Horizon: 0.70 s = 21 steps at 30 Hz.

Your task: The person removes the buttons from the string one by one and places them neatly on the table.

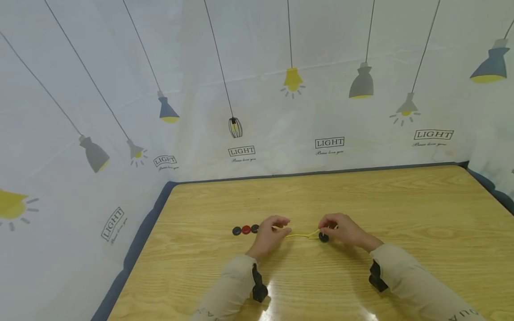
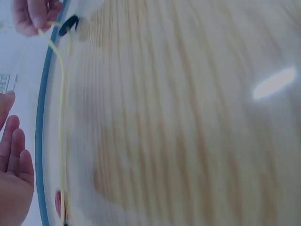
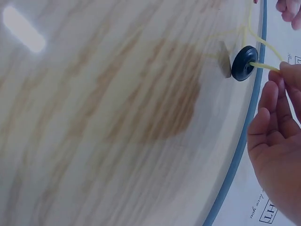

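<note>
My right hand (image 1: 340, 228) pinches a yellow cord (image 3: 266, 66) between thumb and fingertips. That cord passes through a hole in a round black button (image 3: 244, 63), which hangs tilted just beside the fingertips, by the tabletop. To the left, my left hand (image 1: 271, 235) hovers over the cord, thumb and fingers apart and nothing visible between them. The cord stretches leftward from the button and runs behind or under the left hand. Left of that hand lie a dark button (image 1: 237, 230), a red button (image 1: 246, 229) and another dark button (image 1: 254, 228), in a row.
The wood-grain table (image 1: 192, 276) has a dark blue edge at its back and left side. White sheeting (image 1: 257, 102) printed with lamps stands behind it. Black wrist mounts (image 1: 259, 287) sit on both sleeves. Light glares off the table's front part.
</note>
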### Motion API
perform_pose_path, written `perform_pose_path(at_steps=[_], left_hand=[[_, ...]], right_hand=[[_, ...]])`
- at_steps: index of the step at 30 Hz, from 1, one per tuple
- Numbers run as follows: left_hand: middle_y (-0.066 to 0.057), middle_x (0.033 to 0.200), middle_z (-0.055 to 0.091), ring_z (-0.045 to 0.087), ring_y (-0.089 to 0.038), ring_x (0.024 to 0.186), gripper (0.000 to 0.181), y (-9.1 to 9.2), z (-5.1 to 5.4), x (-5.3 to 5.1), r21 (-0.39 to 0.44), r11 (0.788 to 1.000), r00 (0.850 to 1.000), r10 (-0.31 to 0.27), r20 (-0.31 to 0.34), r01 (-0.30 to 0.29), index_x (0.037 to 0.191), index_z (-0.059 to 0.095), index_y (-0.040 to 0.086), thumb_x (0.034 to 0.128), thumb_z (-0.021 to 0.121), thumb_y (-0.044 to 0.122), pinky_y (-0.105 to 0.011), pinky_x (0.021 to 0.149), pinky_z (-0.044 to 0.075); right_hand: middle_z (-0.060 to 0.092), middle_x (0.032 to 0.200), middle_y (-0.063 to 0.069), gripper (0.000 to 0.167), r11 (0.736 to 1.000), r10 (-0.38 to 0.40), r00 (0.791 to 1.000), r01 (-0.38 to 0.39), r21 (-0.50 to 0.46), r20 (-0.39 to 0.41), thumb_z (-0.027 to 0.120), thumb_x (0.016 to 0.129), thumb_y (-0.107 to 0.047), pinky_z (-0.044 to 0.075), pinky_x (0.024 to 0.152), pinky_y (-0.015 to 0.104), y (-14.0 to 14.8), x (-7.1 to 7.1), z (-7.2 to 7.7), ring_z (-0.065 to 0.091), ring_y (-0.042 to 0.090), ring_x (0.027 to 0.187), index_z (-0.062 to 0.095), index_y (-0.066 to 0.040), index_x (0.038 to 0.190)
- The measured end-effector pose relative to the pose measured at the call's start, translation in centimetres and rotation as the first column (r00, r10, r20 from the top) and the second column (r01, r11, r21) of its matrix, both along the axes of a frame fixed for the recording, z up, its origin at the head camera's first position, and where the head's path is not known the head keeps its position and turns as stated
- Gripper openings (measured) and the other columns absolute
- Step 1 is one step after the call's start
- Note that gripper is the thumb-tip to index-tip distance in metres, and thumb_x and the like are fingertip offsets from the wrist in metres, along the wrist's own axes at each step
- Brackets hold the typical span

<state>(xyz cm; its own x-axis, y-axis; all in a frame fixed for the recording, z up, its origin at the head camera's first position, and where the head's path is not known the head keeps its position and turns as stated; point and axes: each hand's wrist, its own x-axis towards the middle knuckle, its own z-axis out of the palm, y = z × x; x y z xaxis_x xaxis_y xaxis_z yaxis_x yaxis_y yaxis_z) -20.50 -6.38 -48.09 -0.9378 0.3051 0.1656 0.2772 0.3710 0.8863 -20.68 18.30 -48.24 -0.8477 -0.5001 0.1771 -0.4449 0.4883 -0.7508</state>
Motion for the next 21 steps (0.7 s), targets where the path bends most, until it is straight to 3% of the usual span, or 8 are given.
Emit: perform_pose_path(at_steps=[3,6,12,13,19,20,21], left_hand=[[-0.008,0.097,0.060,0.053,-0.020,0.088,0.021,1.8,-0.3,0.2,0.000,0.999,0.999,-0.035,0.006,0.035,0.101,0.062,0.000,0.0819,0.063,0.010,-0.025,0.073,0.044],[-0.004,0.094,0.062,0.054,-0.013,0.085,0.021,3.3,-1.8,-0.2,0.000,0.999,0.998,-0.049,-0.025,0.049,0.099,0.064,0.003,0.0808,0.065,0.012,-0.022,0.072,0.044],[-0.004,0.089,0.063,0.057,-0.010,0.079,0.018,5.3,-2.1,0.3,-0.003,0.999,0.996,-0.053,-0.068,0.053,0.096,0.064,0.002,0.0810,0.065,0.013,-0.021,0.070,0.046],[-0.001,0.087,0.063,0.056,-0.008,0.077,0.019,5.4,-2.7,0.0,-0.015,0.998,0.993,-0.065,-0.102,0.063,0.095,0.064,0.004,0.0815,0.065,0.017,-0.021,0.068,0.046],[0.004,0.077,0.061,0.054,-0.003,0.069,0.013,5.7,-2.5,0.3,-0.059,0.997,0.997,-0.048,-0.068,0.044,0.087,0.065,0.006,0.0818,0.064,0.018,-0.019,0.063,0.045],[0.003,0.077,0.062,0.054,-0.003,0.069,0.011,5.8,-1.8,0.6,-0.059,0.998,0.999,-0.031,-0.036,0.029,0.085,0.065,0.004,0.0813,0.065,0.015,-0.019,0.063,0.045],[0.002,0.076,0.062,0.054,-0.004,0.068,0.010,5.9,-1.8,0.6,-0.061,0.998,0.999,-0.022,-0.030,0.020,0.084,0.066,0.005,0.0811,0.065,0.014,-0.019,0.062,0.045]], right_hand=[[0.060,0.081,0.000,0.006,1.000,-0.006,1.000,0.006,0.001,0.000,0.058,0.085,-0.007,0.045,0.064,0.025,-0.2,0.1,0.2,0.053,0.008,0.071,0.061,-0.003,0.088],[0.060,0.080,-0.001,0.004,1.000,-0.018,1.000,0.018,0.004,-0.008,0.059,0.084,-0.006,0.045,0.065,0.026,-0.4,0.1,0.2,0.053,0.009,0.071,0.061,-0.004,0.087],[0.058,0.078,0.000,0.004,1.000,-0.020,0.998,0.020,-0.013,-0.053,0.060,0.084,-0.006,0.045,0.064,0.026,-0.6,0.0,0.2,0.052,0.010,0.070,0.060,-0.003,0.085],[0.058,0.078,0.000,0.004,1.000,-0.021,0.998,0.020,-0.014,-0.056,0.060,0.084,-0.006,0.045,0.064,0.026,-0.7,0.0,0.2,0.052,0.010,0.070,0.060,-0.003,0.085],[0.057,0.078,-0.002,0.006,1.000,-0.028,0.999,0.027,-0.015,-0.041,0.060,0.084,-0.009,0.044,0.063,0.025,-0.8,0.0,0.1,0.050,0.007,0.069,0.059,-0.003,0.085],[0.057,0.078,-0.002,0.007,0.999,-0.028,0.999,0.027,-0.018,-0.039,0.060,0.084,-0.009,0.044,0.063,0.025,-0.8,0.0,0.1,0.050,0.007,0.069,0.059,-0.003,0.085],[0.057,0.078,-0.002,0.006,0.999,-0.028,0.999,0.027,-0.023,-0.038,0.060,0.084,-0.009,0.044,0.063,0.025,-0.8,0.0,0.1,0.050,0.008,0.069,0.059,-0.003,0.084]])
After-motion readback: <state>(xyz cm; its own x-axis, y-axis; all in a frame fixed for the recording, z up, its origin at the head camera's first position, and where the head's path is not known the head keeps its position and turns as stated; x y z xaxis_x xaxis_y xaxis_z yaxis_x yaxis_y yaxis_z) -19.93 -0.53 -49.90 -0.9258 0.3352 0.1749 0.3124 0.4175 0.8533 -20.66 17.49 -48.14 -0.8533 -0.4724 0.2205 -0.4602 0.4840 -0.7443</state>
